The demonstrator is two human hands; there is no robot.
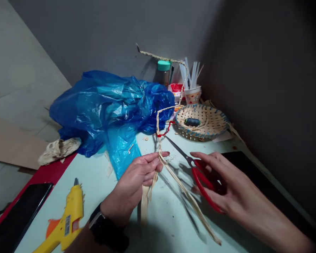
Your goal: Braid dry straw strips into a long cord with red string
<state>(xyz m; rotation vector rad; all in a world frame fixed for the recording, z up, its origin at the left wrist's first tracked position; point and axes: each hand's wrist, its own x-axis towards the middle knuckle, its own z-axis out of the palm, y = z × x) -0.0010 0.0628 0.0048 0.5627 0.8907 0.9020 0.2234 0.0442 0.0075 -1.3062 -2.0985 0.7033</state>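
Braided straw cord [157,123] stands above a pale tabletop [158,240], its upper length bending back toward the wall. Behind it, to the left, sprawls a crumpled blue plastic bag [107,102]; a woven basket [216,121] sits to the right, a yellow glue gun [73,203] at the near left. The right hand [226,186] grips red-handled scissors [196,177], while the left hand [138,177] pinches the cord above its loose strands. Red yarn [168,129] circles the braid; whether the scissor tips touch it is hard to tell. A dark thread spool [192,122] lies in the basket.
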